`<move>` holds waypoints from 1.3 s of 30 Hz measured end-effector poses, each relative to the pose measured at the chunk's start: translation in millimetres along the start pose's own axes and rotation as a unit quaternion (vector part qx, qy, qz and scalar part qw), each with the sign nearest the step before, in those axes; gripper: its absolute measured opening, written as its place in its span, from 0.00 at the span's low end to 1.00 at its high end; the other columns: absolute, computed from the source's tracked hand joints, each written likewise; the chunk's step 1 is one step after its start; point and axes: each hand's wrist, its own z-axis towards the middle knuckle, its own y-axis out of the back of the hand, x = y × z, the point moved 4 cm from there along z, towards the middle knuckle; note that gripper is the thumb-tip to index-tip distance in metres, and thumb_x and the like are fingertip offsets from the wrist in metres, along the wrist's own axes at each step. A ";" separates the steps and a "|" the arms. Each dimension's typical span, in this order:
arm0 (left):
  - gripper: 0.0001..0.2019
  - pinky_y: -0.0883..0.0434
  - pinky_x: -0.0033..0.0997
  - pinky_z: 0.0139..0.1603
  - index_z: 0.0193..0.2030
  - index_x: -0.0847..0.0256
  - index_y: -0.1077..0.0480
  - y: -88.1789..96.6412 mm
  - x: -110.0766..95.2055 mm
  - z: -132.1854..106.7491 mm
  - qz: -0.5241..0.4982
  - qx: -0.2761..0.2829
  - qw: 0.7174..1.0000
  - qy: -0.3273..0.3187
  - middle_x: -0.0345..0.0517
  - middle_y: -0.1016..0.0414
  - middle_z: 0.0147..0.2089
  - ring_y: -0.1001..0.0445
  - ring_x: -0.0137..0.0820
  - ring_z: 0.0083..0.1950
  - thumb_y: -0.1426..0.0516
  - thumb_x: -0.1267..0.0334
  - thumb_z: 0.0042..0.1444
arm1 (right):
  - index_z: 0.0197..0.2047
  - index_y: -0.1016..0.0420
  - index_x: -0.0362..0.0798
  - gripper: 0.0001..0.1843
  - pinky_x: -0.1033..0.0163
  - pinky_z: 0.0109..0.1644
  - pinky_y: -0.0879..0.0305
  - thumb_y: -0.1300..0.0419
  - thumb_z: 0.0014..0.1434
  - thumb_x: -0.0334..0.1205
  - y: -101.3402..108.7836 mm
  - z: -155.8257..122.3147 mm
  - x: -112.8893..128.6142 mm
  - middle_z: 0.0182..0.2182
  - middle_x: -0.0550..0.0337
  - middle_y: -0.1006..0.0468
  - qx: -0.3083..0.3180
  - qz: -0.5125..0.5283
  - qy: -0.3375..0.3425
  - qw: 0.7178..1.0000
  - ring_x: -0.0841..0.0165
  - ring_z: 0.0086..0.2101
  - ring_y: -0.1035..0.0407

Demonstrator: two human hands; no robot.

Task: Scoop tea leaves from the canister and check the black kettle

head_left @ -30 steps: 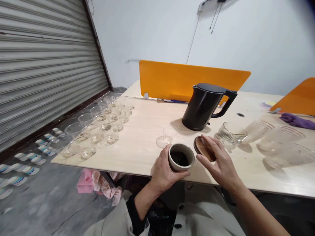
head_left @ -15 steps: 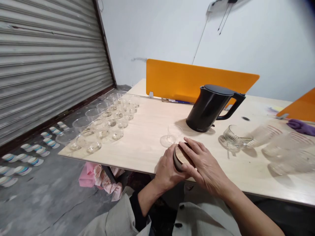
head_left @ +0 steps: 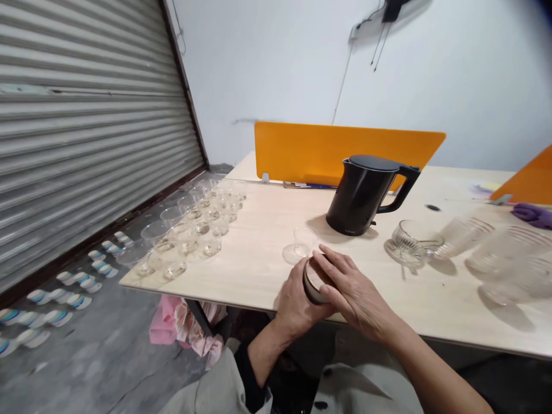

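Cup [head_left: 311,295] gripped by left hand [head_left: 294,306], fingers curled round side; lid [head_left: 316,276] gripped from above by right hand [head_left: 351,290]; best pressed level, cup steadied.

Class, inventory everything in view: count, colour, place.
Table: one, pale, centre
Cup: one, greyish, front centre
Lid: one, tan, on cup
Kettle: one, black, table
Clear cups: many, colourless, mostly left
Handled glass: one, clear, right
Tumblers: several, clear, right
Partitions: two, orange, table back
Cloth: one, purple, right
Striped items: many, white-blue, floor
Fabric: some, pink, below table
Shutter: one, grey, left
Wall: one, white, behind
Left hand: one, around cup
Right hand: one, on lid
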 end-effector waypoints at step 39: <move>0.45 0.30 0.51 0.66 0.62 0.61 0.33 20.5 78.2 243.9 -0.146 -0.028 0.989 -0.026 0.58 0.24 0.62 0.26 0.47 0.64 0.22 0.61 0.36 | 0.56 0.17 0.53 0.24 0.39 0.60 0.24 0.45 0.71 0.58 -37.1 -96.0 -118.8 0.61 0.50 0.22 -0.108 0.069 -0.212 0.969 0.49 0.62 0.30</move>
